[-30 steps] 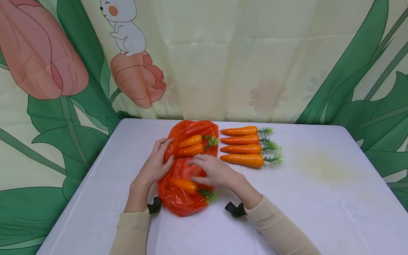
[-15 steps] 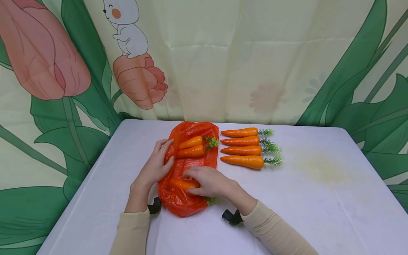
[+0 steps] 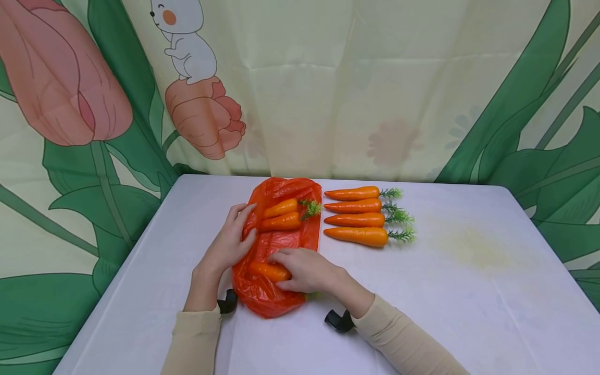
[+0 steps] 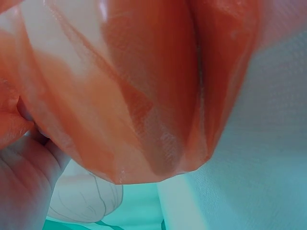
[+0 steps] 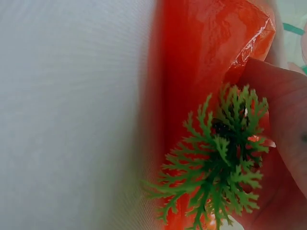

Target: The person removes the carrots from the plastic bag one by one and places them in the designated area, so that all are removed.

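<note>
A red plastic bag (image 3: 274, 303) lies open on the white-covered table, with three orange carrots in its mouth. Two of them, an upper carrot (image 3: 281, 208) and one just below it (image 3: 281, 222), are side by side near the far end. At the near end my right hand (image 3: 304, 271) grips the third carrot (image 3: 268, 270) by its leafy end, thumb on the near side. Its green leaves (image 5: 216, 158) fill the right wrist view beside the thumb. My left hand (image 3: 228, 239) holds the bag's left edge; in the left wrist view the bag (image 4: 144, 120) hides most of the fingers.
Several more carrots (image 3: 356, 236) lie in a row right of the bag, tips left and leaves right. The table (image 3: 445, 312) stretches on to the right. A printed curtain (image 3: 347, 104) hangs behind its far edge.
My right hand has moved down and toward me from above the bag's middle onto the near carrot, covering its leafy end. My left hand has stayed on the bag's edge.
</note>
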The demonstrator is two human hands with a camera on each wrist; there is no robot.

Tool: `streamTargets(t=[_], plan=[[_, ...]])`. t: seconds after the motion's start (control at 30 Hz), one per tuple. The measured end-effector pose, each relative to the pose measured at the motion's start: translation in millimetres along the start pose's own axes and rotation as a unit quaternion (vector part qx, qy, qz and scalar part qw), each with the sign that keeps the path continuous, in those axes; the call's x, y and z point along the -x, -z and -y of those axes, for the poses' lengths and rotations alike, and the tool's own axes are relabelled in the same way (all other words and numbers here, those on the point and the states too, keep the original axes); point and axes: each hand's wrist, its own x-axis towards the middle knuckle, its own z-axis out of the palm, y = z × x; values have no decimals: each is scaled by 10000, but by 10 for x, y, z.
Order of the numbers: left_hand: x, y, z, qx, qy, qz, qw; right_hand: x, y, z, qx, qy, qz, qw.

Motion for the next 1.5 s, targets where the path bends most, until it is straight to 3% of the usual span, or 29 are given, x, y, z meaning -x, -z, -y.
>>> streamTargets(t=[0.43,0.73,1.03,1.5], plan=[[2,-4,25,-31,-43,-14,10000,39,136,-53,-94,40,-218,9997],[16,2,25,10,-11,-37,10000,163,380,-198,-297,-378,-414,9980],[7,-6,28,74,-1,-69,9999,397,638,-513,-337,-385,-974,9939],[-1,3,29,60,69,-44,9999,929,1063,-1042,-208,-845,-1293,9878]])
